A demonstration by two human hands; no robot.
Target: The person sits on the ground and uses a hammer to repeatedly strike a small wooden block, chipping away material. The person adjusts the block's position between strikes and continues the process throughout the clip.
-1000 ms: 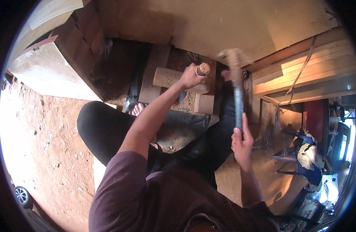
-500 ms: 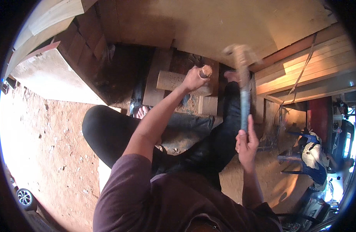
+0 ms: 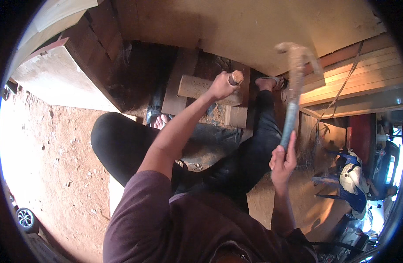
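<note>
My left hand (image 3: 222,87) is closed around a chisel (image 3: 237,78), whose round wooden handle end is pale and frayed; its blade is hidden below my fist. Under that hand lies a thick wooden beam (image 3: 193,87), resting across other boards. My right hand (image 3: 283,165) grips the lower end of a claw hammer (image 3: 289,120) with a blue-grey grip. The hammer stands raised, tilted to the right, its blurred head well apart from the chisel's end.
A short wooden block (image 3: 235,116) sits just nearer than the beam. A large wooden panel (image 3: 254,26) spans the far side; stacked planks (image 3: 355,79) lie to the right. White-faced boards (image 3: 65,79) stand at left. Another person (image 3: 354,179) is at the far right.
The hammer has swung to the right, its head now farther from the chisel. My right hand has shifted slightly right; my left hand has barely moved.
</note>
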